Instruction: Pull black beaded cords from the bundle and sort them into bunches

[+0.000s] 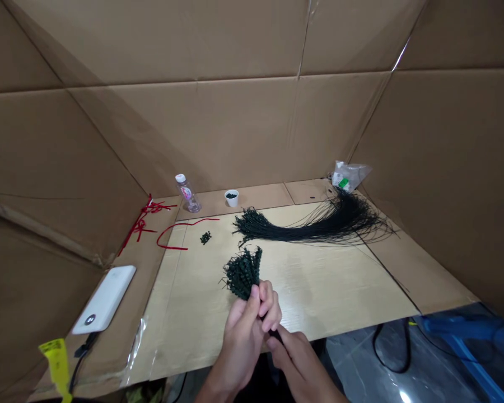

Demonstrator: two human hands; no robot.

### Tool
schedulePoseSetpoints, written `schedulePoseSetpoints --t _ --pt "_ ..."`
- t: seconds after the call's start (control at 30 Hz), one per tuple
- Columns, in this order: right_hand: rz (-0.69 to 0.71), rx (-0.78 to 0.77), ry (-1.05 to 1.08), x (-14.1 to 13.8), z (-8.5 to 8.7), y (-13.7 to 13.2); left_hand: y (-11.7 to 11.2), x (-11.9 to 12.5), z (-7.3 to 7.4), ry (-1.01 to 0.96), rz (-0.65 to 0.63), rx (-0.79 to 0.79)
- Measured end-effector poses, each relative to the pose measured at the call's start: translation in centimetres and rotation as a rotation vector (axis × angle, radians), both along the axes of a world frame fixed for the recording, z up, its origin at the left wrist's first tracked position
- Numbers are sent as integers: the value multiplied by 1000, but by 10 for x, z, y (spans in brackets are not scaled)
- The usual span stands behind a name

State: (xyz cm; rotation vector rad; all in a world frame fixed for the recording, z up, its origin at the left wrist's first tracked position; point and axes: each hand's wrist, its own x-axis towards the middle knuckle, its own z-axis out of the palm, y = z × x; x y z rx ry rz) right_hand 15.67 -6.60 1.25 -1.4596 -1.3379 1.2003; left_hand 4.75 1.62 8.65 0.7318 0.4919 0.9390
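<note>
My left hand (250, 319) is closed around a bundle of dark green braided cords (243, 273), just below its knotted, bushy end. That end points up and away from me over the near part of the table. Lower and to the right, my right hand (294, 358) is closed on the thin dark strands of the same bundle, close to my body. A second, longer bundle of dark cords (294, 232) lies across the table beyond my hands, its knotted end to the left and its loose strands fanning out to the right.
On the table (319, 285) lie a red ribbon (163, 232) and a small pile of dark beads (205, 238). Behind stand a clear bottle (188, 193), a white cup (232, 198) and a plastic bag (348, 176). A white power bank (105, 299) and red ribbons (145, 215) lie left; cardboard walls surround everything.
</note>
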Motion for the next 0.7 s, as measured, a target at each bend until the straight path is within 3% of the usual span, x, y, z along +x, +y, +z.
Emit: schedulePoseSetpoints --t 0.17,0.37,0.47,0.57,0.63,0.7 --pt "-1 20 -2 -3 -19 -12 -3 2 0 -4 -6 -22" --pt "98 -58 4 -7 -40 -22 -3 5 0 -25 -38 -38" --pt "86 -47 -2 -4 -35 -27 -4 6 0 -28 -55 -78" --pt "-17 105 59 3 -19 -26 -8 7 -2 -11 -73 -113" --pt "-57 196 120 9 -9 -23 -13 7 -4 52 -56 -98" --pt "-61 184 194 12 -5 -19 -18 5 -7 176 -10 -43"
